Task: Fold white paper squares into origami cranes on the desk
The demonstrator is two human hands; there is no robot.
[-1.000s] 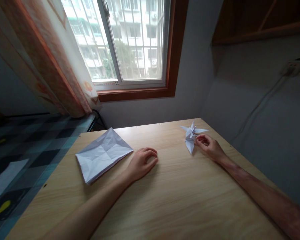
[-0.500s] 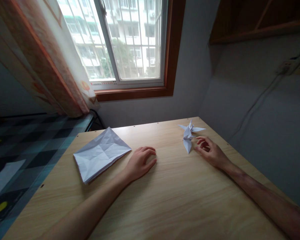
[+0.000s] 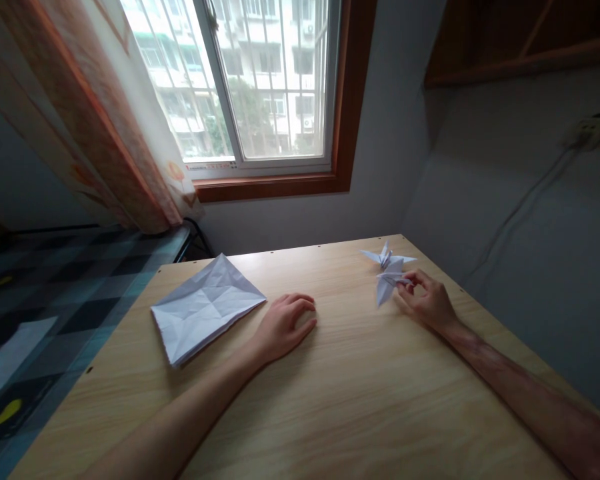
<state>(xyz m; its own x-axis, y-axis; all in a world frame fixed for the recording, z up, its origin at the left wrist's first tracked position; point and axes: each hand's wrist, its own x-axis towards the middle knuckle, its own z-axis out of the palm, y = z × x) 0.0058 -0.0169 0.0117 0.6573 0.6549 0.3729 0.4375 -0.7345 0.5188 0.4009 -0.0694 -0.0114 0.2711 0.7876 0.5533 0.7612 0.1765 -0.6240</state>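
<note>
Paper bird [image 3: 385, 288] at the table's [image 3: 330, 400] two o'clock, pinched in the fingers of the right hand [image 3: 430, 301], should be held lightly to spare its folds, the left hand [image 3: 283, 328] loosely curled, empty.

Wooden table [image 3: 340, 387], folded paper [image 3: 207, 307] — left, paper crane [image 3: 385, 259] — far right

Pinches white folded-paper bird [image 3: 390, 275] in right hand [image 3: 427, 300], just in front of second white folded-paper bird [image 3: 385, 257] on pale wood-grain desk [image 3: 340, 400]. Rests left hand [image 3: 286, 327], loosely curled, beside creased, layered white paper [image 3: 207, 310]. Faces barred window [image 3: 280, 87] framed in reddish-brown wood.
</note>
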